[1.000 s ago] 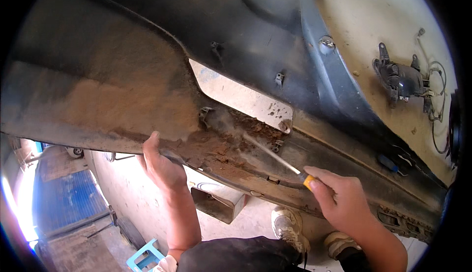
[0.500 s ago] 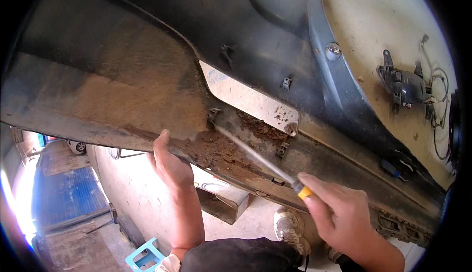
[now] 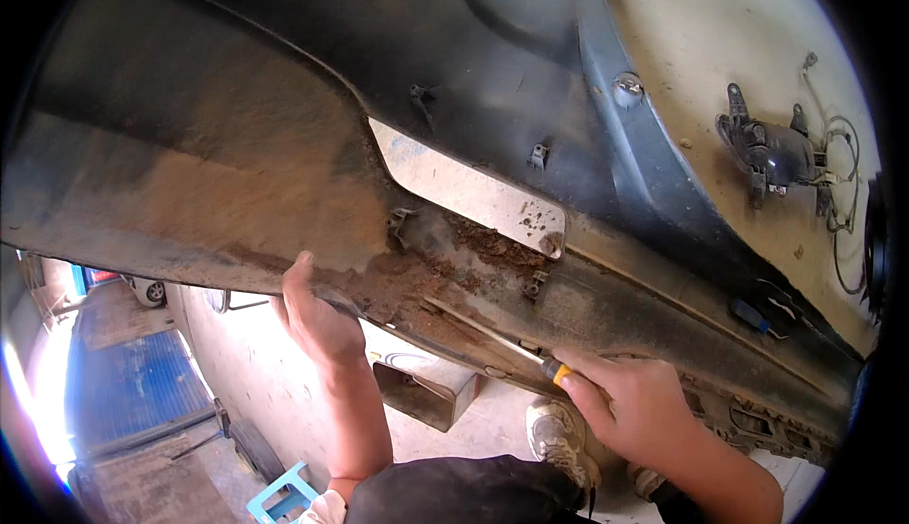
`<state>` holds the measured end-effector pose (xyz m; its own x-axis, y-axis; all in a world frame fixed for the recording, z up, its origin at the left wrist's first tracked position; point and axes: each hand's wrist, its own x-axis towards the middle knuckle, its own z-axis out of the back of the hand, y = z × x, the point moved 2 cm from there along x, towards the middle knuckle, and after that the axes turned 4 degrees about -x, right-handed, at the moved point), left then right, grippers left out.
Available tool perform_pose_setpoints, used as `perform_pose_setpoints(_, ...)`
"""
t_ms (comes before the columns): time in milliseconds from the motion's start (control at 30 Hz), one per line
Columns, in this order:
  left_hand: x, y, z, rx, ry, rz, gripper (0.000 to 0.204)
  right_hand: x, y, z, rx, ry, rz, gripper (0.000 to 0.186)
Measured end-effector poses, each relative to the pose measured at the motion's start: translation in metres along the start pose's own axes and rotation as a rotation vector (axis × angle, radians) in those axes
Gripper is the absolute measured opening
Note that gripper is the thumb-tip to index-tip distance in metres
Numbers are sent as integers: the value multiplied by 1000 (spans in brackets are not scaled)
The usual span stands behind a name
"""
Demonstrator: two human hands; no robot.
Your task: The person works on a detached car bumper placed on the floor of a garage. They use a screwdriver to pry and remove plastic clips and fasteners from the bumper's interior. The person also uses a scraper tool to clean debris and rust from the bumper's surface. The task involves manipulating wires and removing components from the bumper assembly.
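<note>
A large dark plastic car bumper [image 3: 256, 169] is tilted across the view, its dusty inner side facing me. My left hand [image 3: 327, 330] grips its lower edge, thumb on the near side and fingers hidden behind. My right hand [image 3: 636, 406] is closed round the black and yellow handle of a screwdriver [image 3: 507, 342]. The metal shaft points up and left, its tip in the caked brown dirt [image 3: 402, 287] along the lower edge. Above the dirt is a long slot-shaped opening with crumbs at its right end. Small clips [image 3: 537, 284] stand near the opening.
At the right lie a black lamp unit [image 3: 778, 157] with a cable and a blue-handled tool [image 3: 751, 316]. Below are an open-ended box [image 3: 421, 396], my shoe [image 3: 559, 434] and a light-blue stool [image 3: 282, 494]. A blue ribbed panel [image 3: 133, 382] lies at the left.
The screwdriver tip has moved down from beside a clip into the dirt nearer the lower edge, and my right hand has shifted slightly left and down. My left hand keeps its grip.
</note>
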<state>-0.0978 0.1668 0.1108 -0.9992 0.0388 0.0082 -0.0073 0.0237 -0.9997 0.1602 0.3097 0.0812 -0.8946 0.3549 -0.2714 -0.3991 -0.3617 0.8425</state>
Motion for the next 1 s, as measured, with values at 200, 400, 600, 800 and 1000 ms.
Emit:
perform_pose_setpoints(200,0,2,2,62,-43,-43,39,2,0,20,-70,-82,-42,28)
perform_pose_setpoints(400,-3,0,-4,127,-82,-132,34,21,-7,3,-133,-61,21,27)
perform_pose_setpoints(600,2,5,1,103,-57,-117,33,31,-7,-12,-46,-60,119,26)
perform_pose_setpoints(800,1,10,9,82,-44,-105,30,15,-4,17,-11,-1,32,26)
perform_pose_setpoints(1000,5,10,11,75,-68,-116,28,-4,-8,44,-51,75,-53,25)
